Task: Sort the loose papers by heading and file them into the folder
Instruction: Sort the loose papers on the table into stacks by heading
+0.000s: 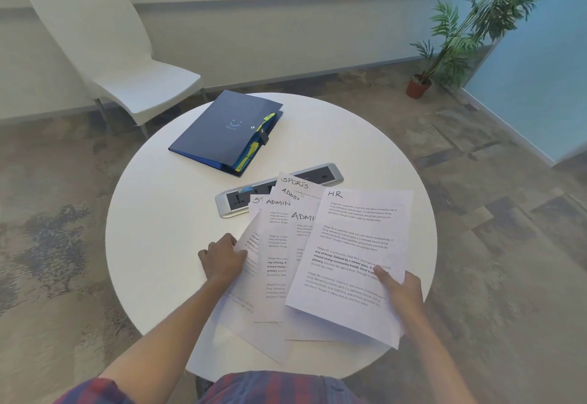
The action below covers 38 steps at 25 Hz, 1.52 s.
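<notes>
- We have one view only, a wide-angle camera worn on the person's head, so no second view shares any part of the scene.
- We look forward and steeply down onto the round white table (165,213), from above its near edge.
- The near edge sits closest to us, low in the frame; the far edge lies toward the wall.
- Both forearms reach in from the bottom of the frame, close below us.
- The wide lens bends the floor and wall lines at the frame's borders.
</notes>
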Motion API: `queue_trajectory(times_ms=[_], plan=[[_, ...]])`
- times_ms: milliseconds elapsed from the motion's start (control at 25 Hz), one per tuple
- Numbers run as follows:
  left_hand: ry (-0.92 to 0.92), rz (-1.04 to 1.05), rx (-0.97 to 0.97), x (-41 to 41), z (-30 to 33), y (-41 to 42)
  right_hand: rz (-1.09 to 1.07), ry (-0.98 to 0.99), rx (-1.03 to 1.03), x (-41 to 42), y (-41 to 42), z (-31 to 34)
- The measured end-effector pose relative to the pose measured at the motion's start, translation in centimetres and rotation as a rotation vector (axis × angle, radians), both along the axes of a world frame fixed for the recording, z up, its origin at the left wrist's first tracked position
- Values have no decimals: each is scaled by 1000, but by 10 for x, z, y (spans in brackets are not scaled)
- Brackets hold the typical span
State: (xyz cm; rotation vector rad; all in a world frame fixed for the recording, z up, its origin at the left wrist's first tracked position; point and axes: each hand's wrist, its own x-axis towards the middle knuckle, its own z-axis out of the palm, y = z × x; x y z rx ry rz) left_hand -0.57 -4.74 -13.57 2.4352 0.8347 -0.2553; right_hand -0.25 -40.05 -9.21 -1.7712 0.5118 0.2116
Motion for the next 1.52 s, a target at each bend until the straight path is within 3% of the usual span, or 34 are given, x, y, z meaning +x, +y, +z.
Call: queue_trajectory(times_ms=[120, 360, 600, 800, 920, 1000, 1280, 1520], plan=[[-90, 86, -102, -5, 5, 10, 1, -2, -15, 1, 1, 2], [-194, 134, -77, -24, 17, 48, 7, -28, -11, 3, 8, 3], [-118, 141, -112, -40, 9, 83, 27, -42, 26, 4, 24, 5], [-10, 195, 4, -50, 11, 97, 11, -60, 20, 2, 30, 8], [20, 80, 260, -44, 10, 95, -6, -63, 13, -1, 28, 6], [-25, -29, 315, -31, 12, 85, -16, -58, 12, -2, 27, 5], [-119, -240, 108, 55, 24, 21, -60, -50, -11, 1, 19, 11], [-100, -394, 102, 116, 31, -29, -146, -25, 9, 6, -14, 18]])
